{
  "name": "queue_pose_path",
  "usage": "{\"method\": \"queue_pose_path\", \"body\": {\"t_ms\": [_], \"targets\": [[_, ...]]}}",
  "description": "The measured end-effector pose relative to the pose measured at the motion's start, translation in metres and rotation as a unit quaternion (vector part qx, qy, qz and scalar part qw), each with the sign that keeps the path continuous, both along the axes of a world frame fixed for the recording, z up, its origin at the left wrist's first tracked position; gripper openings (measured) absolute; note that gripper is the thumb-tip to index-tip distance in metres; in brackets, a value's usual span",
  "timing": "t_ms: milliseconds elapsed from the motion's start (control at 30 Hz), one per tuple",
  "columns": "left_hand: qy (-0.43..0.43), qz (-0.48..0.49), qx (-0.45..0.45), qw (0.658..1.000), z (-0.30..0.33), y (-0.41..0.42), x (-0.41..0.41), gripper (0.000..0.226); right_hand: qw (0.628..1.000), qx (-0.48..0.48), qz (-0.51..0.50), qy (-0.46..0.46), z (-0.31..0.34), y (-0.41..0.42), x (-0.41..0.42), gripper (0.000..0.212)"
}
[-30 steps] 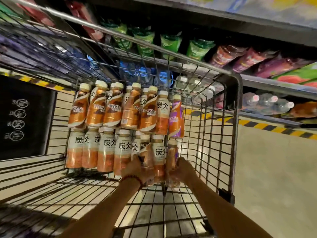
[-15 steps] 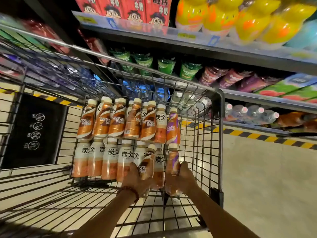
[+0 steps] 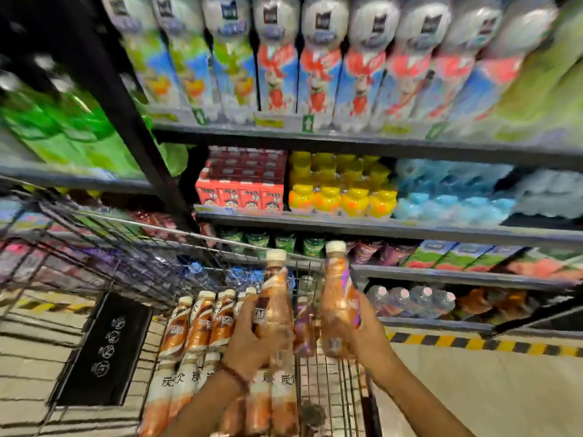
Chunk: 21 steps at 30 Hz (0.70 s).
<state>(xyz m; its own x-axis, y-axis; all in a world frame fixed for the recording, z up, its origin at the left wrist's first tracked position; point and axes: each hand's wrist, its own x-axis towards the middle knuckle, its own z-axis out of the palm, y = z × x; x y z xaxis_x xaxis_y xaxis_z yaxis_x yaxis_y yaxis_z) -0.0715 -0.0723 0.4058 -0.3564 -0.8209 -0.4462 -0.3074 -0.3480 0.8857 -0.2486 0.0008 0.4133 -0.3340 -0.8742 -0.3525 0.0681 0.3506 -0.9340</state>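
Brown coffee bottle (image 3: 276, 298) in the left grip (image 3: 249, 340) and purple-labelled bottle (image 3: 337, 288) in the right grip (image 3: 362, 329), both clasped upright above the cart (image 3: 331, 384), seem mid-transfer; next they likely need a shelf (image 3: 378, 229) slot.

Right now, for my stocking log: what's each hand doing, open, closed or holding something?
Left hand: grips a brown-labelled bottle, upright.
Right hand: grips a purple-labelled bottle, upright.
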Motion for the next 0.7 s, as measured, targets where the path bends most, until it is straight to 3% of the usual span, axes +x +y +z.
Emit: {"method": "queue_pose_path", "body": {"t_ms": [67,167,267,333,433,533,600,700], "targets": [[0.037,-0.006,-0.018,0.999,0.031,-0.004,-0.015,0.074,0.999,-0.033,-0.021,0.009,0.031,-0.001,-0.012,0.042],[0.081,-0.041,-0.07,0.993,0.073,-0.005,-0.038,0.083,0.995,-0.087,-0.048,-0.016,0.083,0.002,-0.03,0.042],[0.137,-0.075,-0.111,0.981,0.117,-0.007,-0.064,0.07,0.982,-0.155,-0.067,-0.079,0.126,0.01,-0.054,0.1],[0.172,-0.094,-0.116,0.974,0.145,-0.004,-0.082,0.06,0.971,-0.203,-0.082,-0.1,0.15,0.021,-0.073,0.115],[0.188,-0.143,-0.172,0.956,0.182,0.006,-0.111,0.058,0.962,-0.244,-0.099,-0.067,0.183,0.045,-0.102,0.108],[0.19,-0.151,-0.23,0.942,0.212,0.021,-0.146,0.065,0.954,-0.261,-0.142,0.036,0.214,0.074,-0.136,0.095],[0.203,-0.152,-0.254,0.933,0.229,0.034,-0.177,0.072,0.945,-0.271,-0.166,0.079,0.234,0.095,-0.163,0.078],[0.238,-0.158,-0.284,0.915,0.254,0.063,-0.226,0.06,0.929,-0.298,-0.184,0.121,0.257,0.126,-0.206,0.052]]}}
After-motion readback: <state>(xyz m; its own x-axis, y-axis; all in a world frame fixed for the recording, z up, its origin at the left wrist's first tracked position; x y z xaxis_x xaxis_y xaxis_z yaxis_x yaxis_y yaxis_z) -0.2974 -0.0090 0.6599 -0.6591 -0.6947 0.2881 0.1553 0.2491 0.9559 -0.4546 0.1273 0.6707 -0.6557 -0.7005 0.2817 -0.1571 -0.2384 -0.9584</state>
